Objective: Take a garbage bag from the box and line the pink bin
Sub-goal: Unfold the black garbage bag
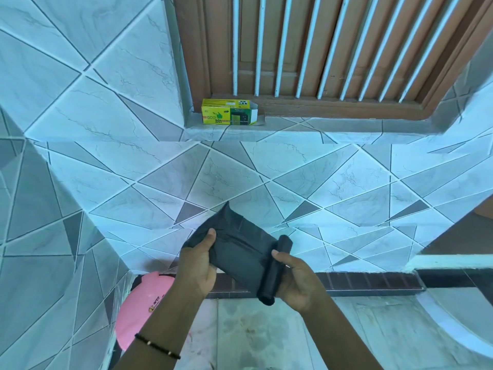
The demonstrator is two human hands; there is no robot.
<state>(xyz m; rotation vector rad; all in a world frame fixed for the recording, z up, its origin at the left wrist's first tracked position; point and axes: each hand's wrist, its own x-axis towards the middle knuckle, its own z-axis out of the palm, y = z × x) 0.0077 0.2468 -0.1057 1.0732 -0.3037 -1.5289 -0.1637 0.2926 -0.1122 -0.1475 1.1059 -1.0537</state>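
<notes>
Black bag [234, 252] looked flimsy, slippery; left hand [198, 265] pinched its free end, right hand [296, 281] clasped the roll [272, 273].

Two bare forearms and two hands reach into view from the bottom edge. No sleeves show on either arm. The left hand [197, 265] has a thin black beaded bracelet [157, 346] with a few small pale beads around its wrist. The right hand [296, 281] wears nothing visible.
</notes>
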